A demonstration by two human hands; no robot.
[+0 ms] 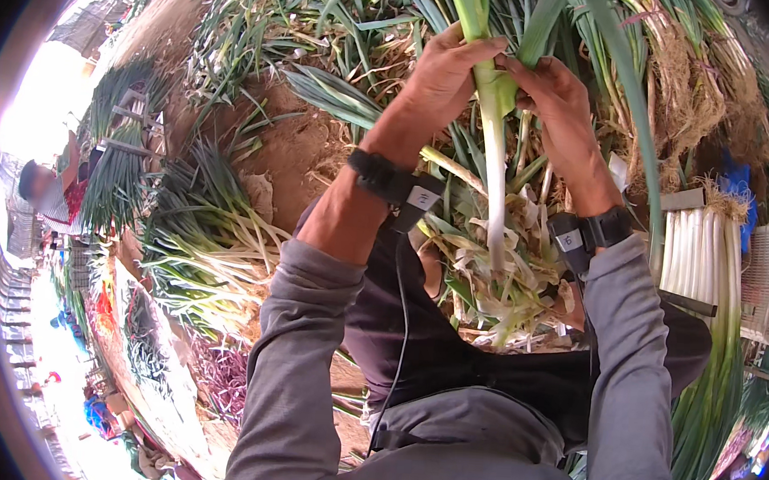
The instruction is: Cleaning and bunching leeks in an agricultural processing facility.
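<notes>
A long green onion [494,167] hangs upright before me, its white shaft pointing down between my knees. My left hand [445,77] is closed round it where the white turns green. Close by on the other side, my right hand [557,99] pinches an outer green leaf [542,24] that splays away from the stalk. A pale flap of leaf sheath shows between the two hands. Another long leaf [636,88] arcs down past my right wrist. Below the shaft's lower end lies a heap of stripped, yellowish leaves [506,293].
At the right, trimmed green onions [696,253] are stacked in a rack, beside a white plastic crate [765,280]. Untrimmed onions with shaggy roots [688,101] lie beyond. More onions [211,237] and purple scraps [222,376] are on the left. A person [54,190] is at far left.
</notes>
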